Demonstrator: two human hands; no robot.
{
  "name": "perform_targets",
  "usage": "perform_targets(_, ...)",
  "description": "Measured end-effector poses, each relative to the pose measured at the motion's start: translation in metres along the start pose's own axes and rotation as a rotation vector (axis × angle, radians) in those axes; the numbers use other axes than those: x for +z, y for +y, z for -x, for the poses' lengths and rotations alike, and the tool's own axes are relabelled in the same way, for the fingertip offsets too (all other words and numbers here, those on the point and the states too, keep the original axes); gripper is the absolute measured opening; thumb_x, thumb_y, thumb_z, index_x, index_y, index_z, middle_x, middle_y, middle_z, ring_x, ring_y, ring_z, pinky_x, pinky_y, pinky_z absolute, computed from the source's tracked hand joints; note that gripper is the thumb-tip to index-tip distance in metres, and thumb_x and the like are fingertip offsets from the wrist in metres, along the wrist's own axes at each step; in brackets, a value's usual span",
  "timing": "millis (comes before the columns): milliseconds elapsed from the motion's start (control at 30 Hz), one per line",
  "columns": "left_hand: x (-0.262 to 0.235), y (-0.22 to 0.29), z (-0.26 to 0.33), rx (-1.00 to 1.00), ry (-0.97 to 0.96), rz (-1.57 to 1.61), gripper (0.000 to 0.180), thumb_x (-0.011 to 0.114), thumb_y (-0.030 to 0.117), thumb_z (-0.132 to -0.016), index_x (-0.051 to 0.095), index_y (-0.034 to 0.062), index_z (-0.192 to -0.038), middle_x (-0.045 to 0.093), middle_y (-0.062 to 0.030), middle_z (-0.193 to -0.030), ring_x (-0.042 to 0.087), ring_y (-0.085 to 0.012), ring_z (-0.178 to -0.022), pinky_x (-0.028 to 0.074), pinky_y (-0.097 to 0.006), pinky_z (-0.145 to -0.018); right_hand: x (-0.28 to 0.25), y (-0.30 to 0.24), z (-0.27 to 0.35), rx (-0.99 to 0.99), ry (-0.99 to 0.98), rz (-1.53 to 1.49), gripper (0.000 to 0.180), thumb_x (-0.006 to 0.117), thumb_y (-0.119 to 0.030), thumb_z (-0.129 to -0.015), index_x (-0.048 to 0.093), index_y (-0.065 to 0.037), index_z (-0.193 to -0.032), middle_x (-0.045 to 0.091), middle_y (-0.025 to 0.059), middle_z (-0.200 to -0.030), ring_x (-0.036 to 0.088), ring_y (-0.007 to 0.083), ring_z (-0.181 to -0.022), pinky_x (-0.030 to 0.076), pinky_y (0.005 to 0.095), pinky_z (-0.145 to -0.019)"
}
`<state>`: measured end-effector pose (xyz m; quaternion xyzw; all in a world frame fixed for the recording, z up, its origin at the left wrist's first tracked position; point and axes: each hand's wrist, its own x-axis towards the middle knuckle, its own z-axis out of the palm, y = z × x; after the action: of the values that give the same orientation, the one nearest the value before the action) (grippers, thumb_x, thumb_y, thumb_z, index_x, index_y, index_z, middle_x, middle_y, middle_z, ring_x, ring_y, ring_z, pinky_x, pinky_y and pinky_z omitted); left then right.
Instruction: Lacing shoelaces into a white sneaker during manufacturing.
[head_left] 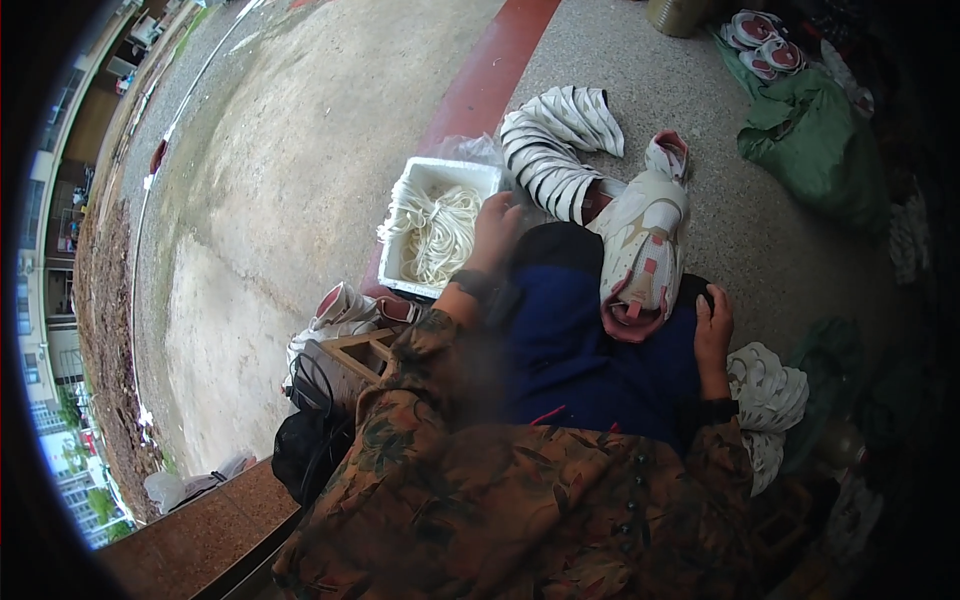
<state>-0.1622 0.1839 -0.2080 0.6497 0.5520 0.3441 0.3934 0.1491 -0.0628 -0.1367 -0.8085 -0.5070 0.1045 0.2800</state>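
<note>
The left hand (497,232), fingers curled, is dipped at the box's (420,170) right edge among laces (438,232); one lace is best pinched singly. The right hand (713,325) rests loosely open, empty, beside the shoe (640,250) on the lap.

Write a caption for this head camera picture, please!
Left hand reaches into a white box of laces; a white-and-pink shoe lies on the lap.

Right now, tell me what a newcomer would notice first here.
First the white-and-pink shoe lying on the person's blue lap, with the right hand resting just beside it. Next the white box of pale laces on the ground at front left, where the left hand reaches its rim. Behind the shoe lies a heap of striped white shoe uppers.
</note>
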Motion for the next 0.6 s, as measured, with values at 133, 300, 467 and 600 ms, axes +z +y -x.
perform_targets(133,-0.020,-0.108,-0.009,-0.060,-0.269,-0.447,0.048,0.067,0.023,-0.072,0.061,-0.0003,-0.114,0.054,-0.0255,-0.120,0.054,-0.0373,-0.110,0.044,-0.040,-0.095,0.006,0.002,-0.003,0.130,0.013,-0.003,0.037,0.056,-0.017,-0.089,0.050,0.003,-0.120,0.052,0.0225,-0.117,0.050,0.0378,-0.109,0.039,0.0412,-0.095)
perform_targets(300,-0.004,-0.138,-0.015,-0.173,-0.442,-0.623,0.049,0.067,0.026,-0.071,0.062,0.0091,-0.116,0.036,-0.0291,-0.138,0.047,-0.0409,-0.120,0.040,-0.040,-0.101,0.009,0.001,-0.015,0.146,-0.038,0.107,0.039,0.058,-0.018,-0.088,0.051,0.001,-0.120,0.050,0.0237,-0.121,0.048,0.0389,-0.113,0.038,0.0421,-0.097)
perform_targets(467,0.014,-0.147,-0.037,-0.250,-0.684,-0.706,0.047,0.063,0.025,-0.072,0.063,0.0108,-0.117,0.030,-0.0279,-0.143,0.049,-0.0397,-0.119,0.040,-0.041,-0.102,0.011,-0.002,-0.020,0.180,-0.083,0.112,0.039,0.059,-0.018,-0.087,0.051,0.001,-0.121,0.049,0.0247,-0.123,0.046,0.0396,-0.116,0.036,0.0431,-0.099)
perform_targets(600,0.018,-0.159,-0.040,-0.273,-0.617,-0.635,0.043,0.060,0.019,-0.073,0.062,0.0065,-0.115,0.043,-0.0290,-0.132,0.053,-0.0390,-0.111,0.043,-0.041,-0.096,0.012,-0.006,-0.024,0.170,-0.082,0.103,0.040,0.059,-0.017,-0.087,0.051,0.001,-0.121,0.048,0.0249,-0.124,0.045,0.0396,-0.118,0.035,0.0431,-0.100)
